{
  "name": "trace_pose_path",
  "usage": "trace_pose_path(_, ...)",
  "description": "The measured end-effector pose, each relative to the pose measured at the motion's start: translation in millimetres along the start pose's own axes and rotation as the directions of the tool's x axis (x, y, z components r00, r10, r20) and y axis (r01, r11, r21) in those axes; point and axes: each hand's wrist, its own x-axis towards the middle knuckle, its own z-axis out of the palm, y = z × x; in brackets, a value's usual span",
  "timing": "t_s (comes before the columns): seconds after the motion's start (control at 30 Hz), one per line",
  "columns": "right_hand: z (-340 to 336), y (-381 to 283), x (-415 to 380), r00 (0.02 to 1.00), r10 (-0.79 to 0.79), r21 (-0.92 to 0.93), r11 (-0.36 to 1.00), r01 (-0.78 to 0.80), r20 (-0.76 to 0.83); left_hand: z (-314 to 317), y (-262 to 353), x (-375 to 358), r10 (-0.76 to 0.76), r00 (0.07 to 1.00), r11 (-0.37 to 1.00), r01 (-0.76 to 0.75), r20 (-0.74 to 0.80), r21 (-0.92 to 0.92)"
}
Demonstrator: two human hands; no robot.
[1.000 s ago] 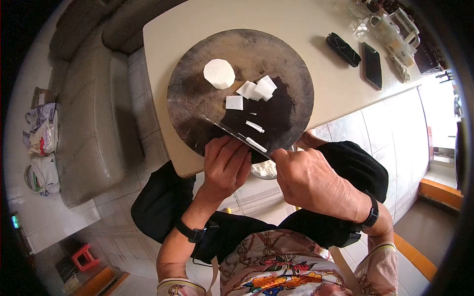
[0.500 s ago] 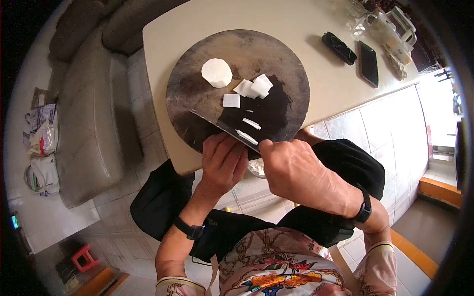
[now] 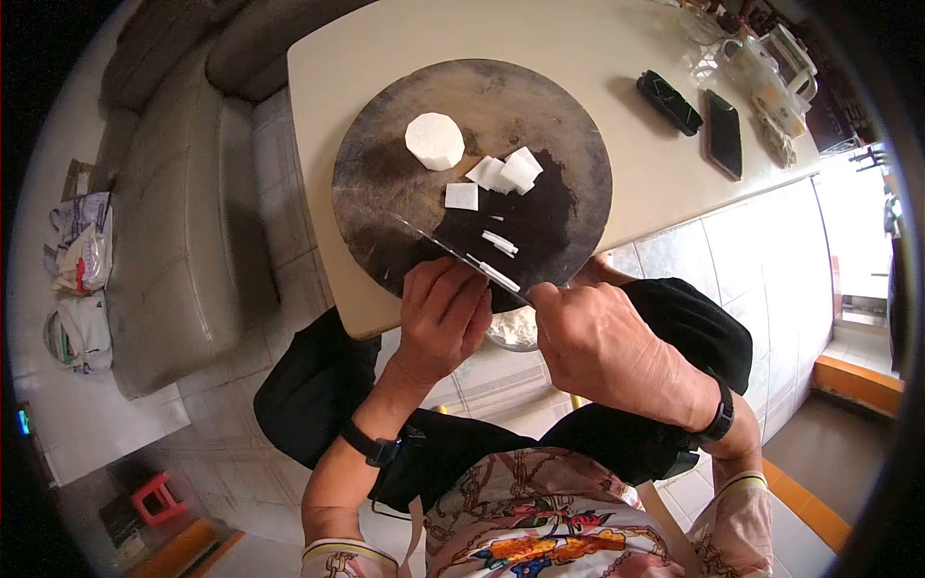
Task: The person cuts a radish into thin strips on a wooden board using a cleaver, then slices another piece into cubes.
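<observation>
My right hand [image 3: 612, 342] is closed around the handle of a kitchen knife [image 3: 438, 244], whose blade shows nearly edge-on over the round chopping board [image 3: 385, 125]. Behind the blade, at the board's near edge, my left hand [image 3: 443, 313] has its fingers curled down; whatever lies under them is hidden. White strips [image 3: 497, 276] lie along the blade's far side, and more cut strips [image 3: 499, 243] rest just beyond. Farther back are a square white slice [image 3: 462, 197], several overlapping slices [image 3: 506, 171] and a thick faceted white chunk, like peeled radish [image 3: 435, 142].
The board stands on a cream table [image 3: 332, 58]. At the table's right are a black case [image 3: 670, 102], a phone [image 3: 723, 135] and a clear pitcher [image 3: 785, 67]. Below the table edge, between the knees, is a bowl with white contents [image 3: 515, 329]. A sofa [image 3: 183, 231] stands at left.
The view has shifted slightly, so the board and table appear a little farther right. The strips by the blade lie more spread along it. Both hands keep their hold.
</observation>
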Motion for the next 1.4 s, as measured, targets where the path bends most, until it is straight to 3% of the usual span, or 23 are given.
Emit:
trace_pose_path(0.2, 6, -4, 3, 0.999, 0.009, 0.015, 1.000, -0.009, 0.032, -2, 1, 1, -0.011, 1.000, 1.000, 0.011, 0.022, 0.019)
trace_pose_path(0.27, 14, -10, 11, 1.000, 0.001, -0.100, 0.995, -0.002, -0.020, -2, 1, 0, 0.001, 0.999, 0.999, -0.003, 0.033, 0.037)
trace_pose_path(0.43, 13, -2, 19, 0.994, -0.020, -0.058, 0.998, 0.014, -0.109, -1, 1, 1, 0.006, 1.000, 0.999, -0.007, 0.015, 0.033)
trace_pose_path(0.53, 5, -3, 12, 0.999, 0.035, 0.052, 0.998, -0.034, -0.030, 1, -1, -2, 0.017, 1.000, 0.999, -0.017, -0.008, 0.031)
trace_pose_path(0.77, 10, -6, 11, 0.999, 0.030, 0.062, 0.998, -0.029, -0.013, -2, 2, 2, 0.003, 1.000, 1.000, -0.003, 0.015, 0.021)
trace_pose_path(0.9, 15, -4, 22, 0.993, -0.010, 0.005, 1.000, 0.011, -0.117, -2, 2, 1, 0.021, 1.000, 0.999, -0.022, 0.010, 0.039)
trace_pose_path(1.1, 0, -5, 10, 0.999, 0.038, 0.086, 0.996, -0.038, 0.003, 1, -3, -3, 0.038, 0.999, 0.999, -0.038, -0.023, -0.006)
trace_pose_path(1.4, 13, -10, 17, 0.999, 0.047, 0.013, 0.999, -0.047, -0.012, -1, 1, 0, 0.026, 1.000, 0.999, -0.026, 0.002, 0.026)
